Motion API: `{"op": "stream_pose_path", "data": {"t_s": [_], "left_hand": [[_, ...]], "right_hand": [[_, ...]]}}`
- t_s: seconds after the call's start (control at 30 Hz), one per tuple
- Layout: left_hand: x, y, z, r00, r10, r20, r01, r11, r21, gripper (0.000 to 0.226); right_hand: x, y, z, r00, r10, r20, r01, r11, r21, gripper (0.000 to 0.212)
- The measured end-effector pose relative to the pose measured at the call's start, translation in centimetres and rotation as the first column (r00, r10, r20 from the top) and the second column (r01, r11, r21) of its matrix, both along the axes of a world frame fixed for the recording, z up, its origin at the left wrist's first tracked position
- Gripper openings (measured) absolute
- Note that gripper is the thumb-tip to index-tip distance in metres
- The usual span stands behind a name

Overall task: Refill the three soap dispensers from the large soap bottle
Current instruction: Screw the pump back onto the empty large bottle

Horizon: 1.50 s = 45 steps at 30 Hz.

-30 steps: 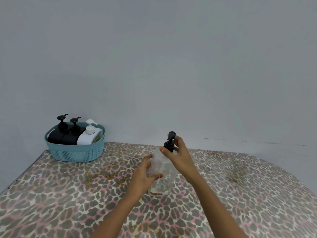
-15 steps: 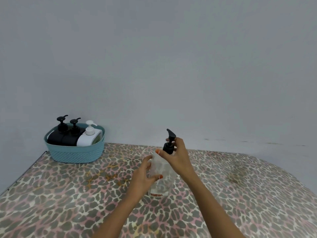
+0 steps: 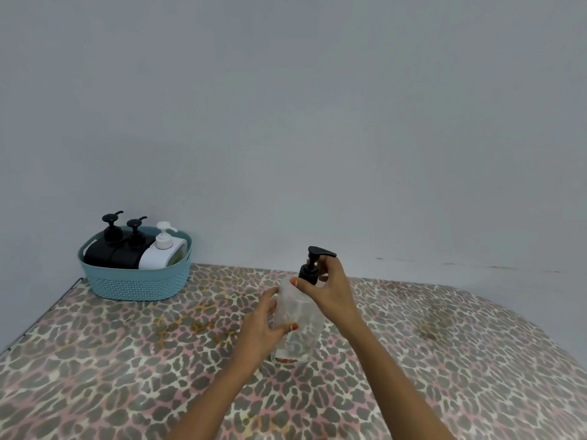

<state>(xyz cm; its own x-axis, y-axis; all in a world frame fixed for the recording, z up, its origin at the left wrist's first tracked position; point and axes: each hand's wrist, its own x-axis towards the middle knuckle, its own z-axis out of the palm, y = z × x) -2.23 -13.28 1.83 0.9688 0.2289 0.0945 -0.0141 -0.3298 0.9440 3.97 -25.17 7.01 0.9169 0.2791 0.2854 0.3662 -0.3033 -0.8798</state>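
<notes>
A clear large soap bottle (image 3: 301, 325) with a black pump top (image 3: 313, 265) stands on the leopard-print table (image 3: 127, 360), near the middle. My left hand (image 3: 265, 325) wraps around its body from the left. My right hand (image 3: 330, 290) pinches the black pump collar at the neck, and the nozzle points right. Three dispensers sit in a blue basket (image 3: 136, 282) at the back left: two black ones (image 3: 101, 252) (image 3: 130, 254) and a white one (image 3: 160, 257).
A plain grey wall (image 3: 317, 122) rises right behind the table. The table's left edge (image 3: 41, 315) runs diagonally just past the basket. Patterned cloth covers the whole surface, with a brownish stain (image 3: 427, 328) at the right.
My right hand has turned the black pump top: its nozzle has swung round and now points right. The bottle and my left hand have stayed in place.
</notes>
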Motion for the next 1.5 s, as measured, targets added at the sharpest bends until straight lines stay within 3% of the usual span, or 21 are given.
{"op": "stream_pose_path", "data": {"t_s": [0.13,0.2,0.33,0.43,0.5,0.6,0.7,0.8,1.1,1.2,1.3,1.4,1.5], "left_hand": [[0.0,0.0,0.0,1.0,0.002,0.001,-0.002,1.0,0.002,0.073],[0.0,-0.1,-0.1,1.0,0.002,0.006,-0.002,1.0,0.017,0.072],[-0.2,-0.3,-0.2,1.0,0.016,0.022,-0.017,0.999,0.043,0.072],[-0.2,-0.3,-0.2,1.0,0.016,0.023,-0.017,0.999,0.038,0.071],[-0.2,-0.2,-0.2,1.0,0.016,0.021,-0.016,0.999,0.03,0.069],[-0.1,0.0,-0.2,1.0,0.013,0.021,-0.013,0.999,0.035,0.067],[-0.1,-0.1,-0.1,1.0,0.015,0.023,-0.016,0.999,0.033,0.069],[-0.1,-0.2,-0.1,1.0,0.012,0.026,-0.013,0.999,0.036,0.07],[0.2,-0.2,-0.4,0.999,0.035,0.033,-0.035,0.999,0.019,0.067],[0.1,-0.3,-0.4,0.999,0.036,0.034,-0.036,0.999,0.017,0.068],[-0.1,-0.4,-0.4,0.999,0.026,0.043,-0.027,0.999,0.022,0.07],[-0.2,-0.5,-0.5,0.999,0.018,0.033,-0.019,0.999,0.039,0.072],[-0.3,-0.5,-1.0,1.0,0.001,0.021,-0.002,0.999,0.033,0.069]], "right_hand": [[0.1,-2.2,1.2,0.939,0.289,-0.184,-0.284,0.957,0.054,0.039],[0.3,-2.8,1.5,0.93,0.312,-0.193,-0.301,0.95,0.086,0.036],[0.3,-1.7,0.9,0.986,0.129,-0.107,-0.117,0.987,0.111,0.026],[0.1,-0.3,0.0,0.997,-0.053,-0.049,0.058,0.993,0.106,0.034],[0.1,-0.1,-0.1,0.998,-0.06,-0.019,0.061,0.998,0.026,0.038],[0.3,-1.2,0.5,0.984,0.147,-0.102,-0.15,0.988,-0.022,0.048],[0.4,-2.6,1.1,0.938,0.303,-0.172,-0.298,0.953,0.053,0.04],[0.5,-2.7,1.1,0.964,0.219,-0.154,-0.201,0.972,0.125,0.034],[-0.5,-0.1,0.4,0.998,-0.058,0.004,0.057,0.994,0.093,0.041],[-0.9,-0.3,0.1,0.997,-0.063,0.042,0.06,0.996,0.07,0.041],[-1.2,-1.4,-0.8,1.0,-0.004,-0.009,0.005,0.995,0.101,0.036],[-1.8,-3.0,-3.1,0.987,-0.021,-0.162,0.053,0.979,0.197,0.04],[-2.3,-3.9,-6.9,0.958,-0.028,-0.286,0.056,0.994,0.09,0.051]]}}
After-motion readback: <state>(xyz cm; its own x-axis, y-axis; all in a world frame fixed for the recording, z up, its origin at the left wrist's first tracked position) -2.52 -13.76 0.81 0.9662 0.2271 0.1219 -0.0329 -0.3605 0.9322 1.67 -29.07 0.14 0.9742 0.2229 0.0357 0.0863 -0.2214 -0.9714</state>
